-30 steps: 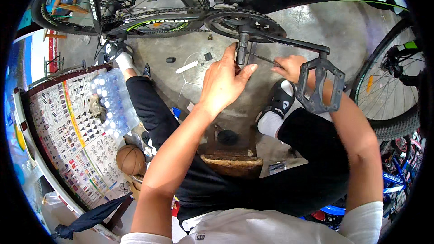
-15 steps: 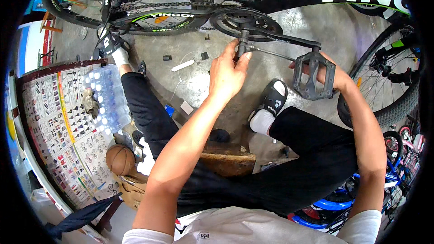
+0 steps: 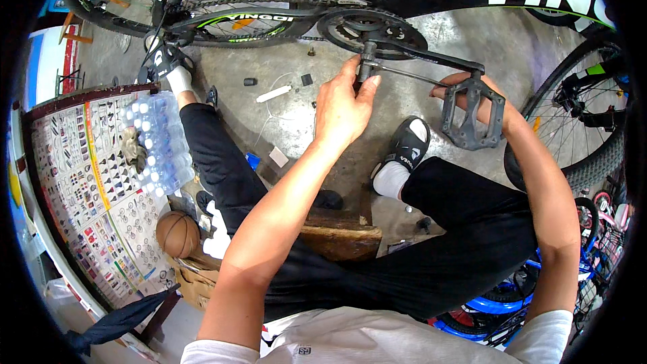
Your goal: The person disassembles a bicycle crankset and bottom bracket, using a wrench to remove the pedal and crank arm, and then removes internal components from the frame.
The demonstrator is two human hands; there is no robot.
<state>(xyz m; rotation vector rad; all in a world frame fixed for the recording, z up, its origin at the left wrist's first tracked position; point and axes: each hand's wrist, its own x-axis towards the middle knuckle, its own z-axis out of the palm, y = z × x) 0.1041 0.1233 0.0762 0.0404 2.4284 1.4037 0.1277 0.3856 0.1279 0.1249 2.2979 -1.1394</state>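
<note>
A black bicycle lies across the top, with its chainring point(image 3: 372, 29) and crank arm point(image 3: 426, 58) in front of me. My left hand point(image 3: 344, 104) is closed around a dark tool point(image 3: 368, 67) set at the crank's centre. A thin metal bar point(image 3: 404, 75) runs from that tool to the right. My right hand point(image 3: 441, 91) grips the bar's far end and is partly hidden behind the black flat pedal point(image 3: 473, 112). I sit on a wooden stool point(image 3: 340, 237) with my legs in black trousers on either side.
Small parts and a white tube point(image 3: 273, 94) lie on the concrete floor. A pack of water bottles point(image 3: 156, 141), a poster board point(image 3: 74, 189) and a basketball point(image 3: 178, 234) are on the left. A bicycle wheel point(image 3: 586, 128) and blue children's bikes point(image 3: 512, 310) crowd the right.
My right hand has slid right along the thin bar and now sits behind the pedal. My left hand stays on the tool at the crank. The view has shifted slightly.
</note>
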